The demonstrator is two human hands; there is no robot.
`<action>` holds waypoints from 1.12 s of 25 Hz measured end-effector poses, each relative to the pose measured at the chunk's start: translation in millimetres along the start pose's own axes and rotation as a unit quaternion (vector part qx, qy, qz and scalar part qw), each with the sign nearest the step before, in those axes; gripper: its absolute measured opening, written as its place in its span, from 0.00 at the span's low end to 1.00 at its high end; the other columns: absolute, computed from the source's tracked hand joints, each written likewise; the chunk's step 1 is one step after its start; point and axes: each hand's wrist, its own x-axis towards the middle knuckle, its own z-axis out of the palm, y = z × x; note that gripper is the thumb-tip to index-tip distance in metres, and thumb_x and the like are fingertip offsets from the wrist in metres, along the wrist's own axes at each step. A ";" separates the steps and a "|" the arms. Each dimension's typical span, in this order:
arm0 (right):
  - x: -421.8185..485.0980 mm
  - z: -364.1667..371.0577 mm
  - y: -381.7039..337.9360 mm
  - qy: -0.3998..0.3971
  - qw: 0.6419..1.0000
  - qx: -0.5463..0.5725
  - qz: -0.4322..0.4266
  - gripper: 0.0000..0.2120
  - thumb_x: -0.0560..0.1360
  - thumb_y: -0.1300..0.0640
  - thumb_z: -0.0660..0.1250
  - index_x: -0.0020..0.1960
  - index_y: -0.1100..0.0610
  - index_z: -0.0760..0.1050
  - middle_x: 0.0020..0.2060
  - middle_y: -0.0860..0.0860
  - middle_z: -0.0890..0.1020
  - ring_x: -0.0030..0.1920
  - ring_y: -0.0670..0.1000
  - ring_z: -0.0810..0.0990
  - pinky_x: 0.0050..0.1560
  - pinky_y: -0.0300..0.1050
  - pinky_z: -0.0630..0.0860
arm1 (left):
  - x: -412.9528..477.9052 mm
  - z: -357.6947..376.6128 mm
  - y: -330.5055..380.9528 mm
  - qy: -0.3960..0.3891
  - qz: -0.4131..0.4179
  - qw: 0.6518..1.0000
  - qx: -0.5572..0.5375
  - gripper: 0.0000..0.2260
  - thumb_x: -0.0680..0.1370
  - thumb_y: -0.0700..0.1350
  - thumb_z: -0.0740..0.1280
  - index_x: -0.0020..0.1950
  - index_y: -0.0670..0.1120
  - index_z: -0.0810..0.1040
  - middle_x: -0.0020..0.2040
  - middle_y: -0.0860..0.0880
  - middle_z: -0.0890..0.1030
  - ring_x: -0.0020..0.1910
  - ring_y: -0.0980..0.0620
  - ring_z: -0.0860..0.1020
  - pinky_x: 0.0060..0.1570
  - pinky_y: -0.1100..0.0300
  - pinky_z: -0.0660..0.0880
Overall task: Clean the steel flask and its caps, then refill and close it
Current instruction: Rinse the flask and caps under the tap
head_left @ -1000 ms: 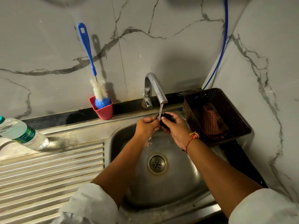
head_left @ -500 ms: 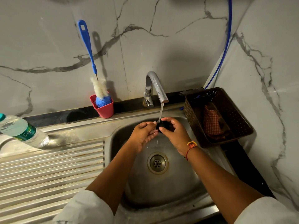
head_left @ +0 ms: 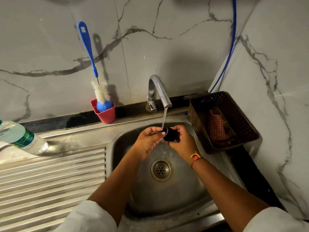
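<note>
A small black flask cap (head_left: 170,134) is held over the steel sink (head_left: 184,190), under the water stream (head_left: 164,118) running from the tap (head_left: 158,91). My right hand (head_left: 183,141) grips the cap from the right, fingers curled round it. My left hand (head_left: 148,141) is at the cap's left end, its fingertips touching the metal rim where the water lands. The steel flask itself is not in view.
A blue-handled bottle brush (head_left: 93,67) stands in a red cup (head_left: 104,113) at the back ledge. A plastic water bottle (head_left: 21,138) lies on the ribbed drainboard (head_left: 50,178) at left. A brown basket (head_left: 222,121) with a checked cloth sits right of the sink.
Both hands keep the cap under the stream. The cap has turned so its rim faces left, and my left fingers have shifted along that rim.
</note>
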 end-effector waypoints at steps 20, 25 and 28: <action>13.3 3.3 -19.2 0.041 0.989 -0.117 -0.081 0.29 0.64 0.60 0.79 0.63 0.58 0.75 0.59 0.54 0.76 0.60 0.52 0.76 0.60 0.44 0.77 | 8.2 -8.6 9.4 0.117 -0.005 0.989 0.095 0.08 0.83 0.36 0.62 0.54 0.43 0.81 0.55 0.39 0.84 0.48 0.51 0.82 0.53 0.58 0.81; 26.5 19.5 -39.2 -0.004 0.982 -0.176 -0.062 0.32 0.66 0.54 0.78 0.67 0.57 0.74 0.63 0.54 0.72 0.61 0.52 0.73 0.58 0.37 0.71 | 24.3 2.6 39.4 0.174 0.093 0.954 0.224 0.14 0.82 0.37 0.63 0.67 0.47 0.77 0.60 0.48 0.80 0.58 0.50 0.79 0.62 0.52 0.77; 9.2 16.9 -34.6 -0.026 0.982 -0.160 -0.098 0.30 0.66 0.55 0.79 0.65 0.56 0.74 0.63 0.52 0.70 0.59 0.48 0.70 0.57 0.36 0.71 | 36.4 7.6 59.1 0.171 0.120 0.943 0.259 0.23 0.82 0.35 0.64 0.76 0.46 0.69 0.66 0.48 0.78 0.64 0.50 0.76 0.68 0.53 0.74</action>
